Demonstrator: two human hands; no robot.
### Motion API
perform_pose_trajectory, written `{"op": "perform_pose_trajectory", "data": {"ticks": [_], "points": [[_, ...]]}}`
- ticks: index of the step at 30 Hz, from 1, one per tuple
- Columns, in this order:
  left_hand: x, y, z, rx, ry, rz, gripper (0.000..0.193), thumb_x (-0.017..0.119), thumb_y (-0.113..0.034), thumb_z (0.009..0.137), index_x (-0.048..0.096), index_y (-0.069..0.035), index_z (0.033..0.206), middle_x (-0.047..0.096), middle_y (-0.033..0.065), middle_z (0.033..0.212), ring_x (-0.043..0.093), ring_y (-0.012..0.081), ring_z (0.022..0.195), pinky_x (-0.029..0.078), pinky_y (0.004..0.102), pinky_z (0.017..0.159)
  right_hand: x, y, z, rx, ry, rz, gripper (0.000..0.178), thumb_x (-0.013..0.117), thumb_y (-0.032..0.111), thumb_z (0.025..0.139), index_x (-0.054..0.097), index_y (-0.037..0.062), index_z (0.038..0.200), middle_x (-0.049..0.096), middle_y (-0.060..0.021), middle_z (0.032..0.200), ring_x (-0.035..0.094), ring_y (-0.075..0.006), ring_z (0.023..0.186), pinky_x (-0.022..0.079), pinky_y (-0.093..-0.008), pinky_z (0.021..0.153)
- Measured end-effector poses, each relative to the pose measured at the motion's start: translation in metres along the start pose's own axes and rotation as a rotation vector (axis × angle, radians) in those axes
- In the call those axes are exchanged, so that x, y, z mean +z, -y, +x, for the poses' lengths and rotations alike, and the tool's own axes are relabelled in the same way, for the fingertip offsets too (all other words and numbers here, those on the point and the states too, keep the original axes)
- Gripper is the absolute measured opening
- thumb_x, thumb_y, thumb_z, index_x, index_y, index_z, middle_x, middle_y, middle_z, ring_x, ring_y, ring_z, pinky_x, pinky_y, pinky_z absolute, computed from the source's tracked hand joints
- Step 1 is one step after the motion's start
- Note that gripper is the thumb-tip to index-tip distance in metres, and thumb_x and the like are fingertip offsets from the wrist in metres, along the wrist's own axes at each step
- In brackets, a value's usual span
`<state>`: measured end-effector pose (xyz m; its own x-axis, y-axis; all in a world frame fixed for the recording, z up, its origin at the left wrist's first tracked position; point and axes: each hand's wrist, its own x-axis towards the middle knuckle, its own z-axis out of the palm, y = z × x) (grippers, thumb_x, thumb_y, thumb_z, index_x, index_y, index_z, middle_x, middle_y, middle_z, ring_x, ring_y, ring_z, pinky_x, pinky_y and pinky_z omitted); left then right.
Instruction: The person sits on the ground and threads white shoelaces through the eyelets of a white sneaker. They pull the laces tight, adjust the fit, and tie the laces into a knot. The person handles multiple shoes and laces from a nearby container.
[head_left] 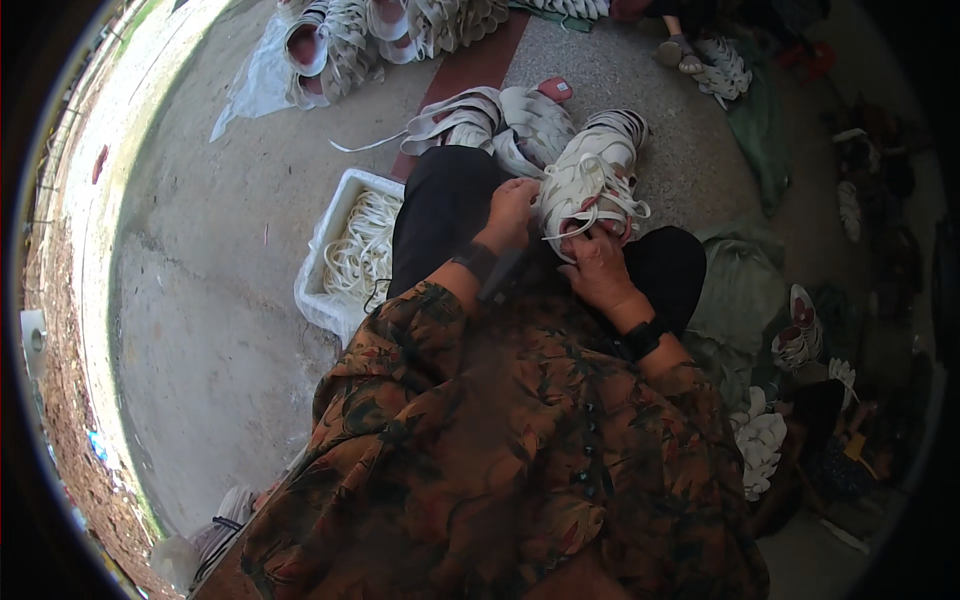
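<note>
Across my lap lies a nested stack of white shoe uppers with pinkish linings, its near end toward me. White laces hang loosely over the nearest upper. My right hand grips that upper at its opening, with some fingertips hidden inside. At the stack's left side, my left hand is closed with its fingertips together; whatever it may hold is too small to make out. Just beyond my left knee, more white uppers lie in a pile, and one strap trails left.
A white plastic bin full of white laces stands left of my leg. Bundled uppers lie on the floor at the far left. Green sacking and more uppers are on the right. Another person's foot shows at the far right.
</note>
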<state>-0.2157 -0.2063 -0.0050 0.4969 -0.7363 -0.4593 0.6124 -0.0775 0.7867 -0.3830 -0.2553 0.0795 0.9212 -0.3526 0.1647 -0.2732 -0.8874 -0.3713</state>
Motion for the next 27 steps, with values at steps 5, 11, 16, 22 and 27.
{"op": "perform_pose_trajectory", "data": {"ticks": [5, 11, 16, 22, 27], "points": [[-0.006, 0.013, 0.008, -0.171, -0.029, -0.083, 0.007, 0.055, -0.018, 0.085, 0.055, -0.012, 0.089, 0.050, -0.0019, 0.085, 0.049, 0.0104, 0.079, 0.044, 0.0304, 0.073, -0.007, -0.026, 0.006, 0.022, -0.073, 0.239, 0.033, 0.067, 0.001, 0.063, 0.061, 0.0029, 0.095, 0.061, -0.0168, 0.096, 0.057, -0.0363, 0.092, 0.044, -0.0416, 0.082], [0.005, 0.011, 0.003, -0.205, -0.019, -0.149, 0.025, 0.057, -0.031, 0.088, 0.052, -0.013, 0.104, 0.053, -0.0009, 0.089, 0.052, 0.0131, 0.087, 0.043, 0.0359, 0.077, -0.067, -0.062, -0.025, 0.499, -0.170, 1.041, 0.022, 0.071, 0.001, 0.066, 0.065, -0.0014, 0.087, 0.066, -0.0026, 0.079, 0.061, -0.0154, 0.070, 0.049, -0.0286, 0.069], [0.013, 0.013, 0.006, -0.251, -0.094, -0.102, 0.030, 0.056, -0.034, 0.089, 0.050, -0.013, 0.109, 0.053, -0.0010, 0.091, 0.052, 0.0132, 0.086, 0.042, 0.0337, 0.077, -0.048, -0.051, -0.017, 0.272, 0.024, 0.541, 0.029, 0.073, 0.005, 0.064, 0.062, -0.0006, 0.090, 0.066, -0.0109, 0.080, 0.063, -0.0291, 0.076, 0.048, -0.0346, 0.072], [0.010, 0.013, 0.010, -0.207, -0.036, -0.160, 0.029, 0.056, -0.033, 0.089, 0.054, -0.008, 0.105, 0.058, 0.0001, 0.094, 0.056, 0.0122, 0.087, 0.044, 0.0314, 0.075, -0.041, -0.029, 0.009, 0.281, 0.188, 0.275, 0.054, 0.078, 0.008, 0.059, 0.057, -0.0008, 0.107, 0.061, -0.0199, 0.103, 0.058, -0.0363, 0.098, 0.045, -0.0393, 0.083], [0.006, 0.021, 0.007, -0.140, 0.201, -0.363, 0.027, 0.055, -0.022, 0.090, 0.056, -0.004, 0.110, 0.061, 0.0050, 0.105, 0.058, 0.0159, 0.097, 0.045, 0.0305, 0.084, -0.029, -0.063, -0.025, 0.519, -0.050, 1.214, 0.071, 0.076, -0.003, 0.057, 0.049, -0.0024, 0.123, 0.057, -0.0113, 0.119, 0.053, -0.0211, 0.113, 0.043, -0.0342, 0.097]]}}
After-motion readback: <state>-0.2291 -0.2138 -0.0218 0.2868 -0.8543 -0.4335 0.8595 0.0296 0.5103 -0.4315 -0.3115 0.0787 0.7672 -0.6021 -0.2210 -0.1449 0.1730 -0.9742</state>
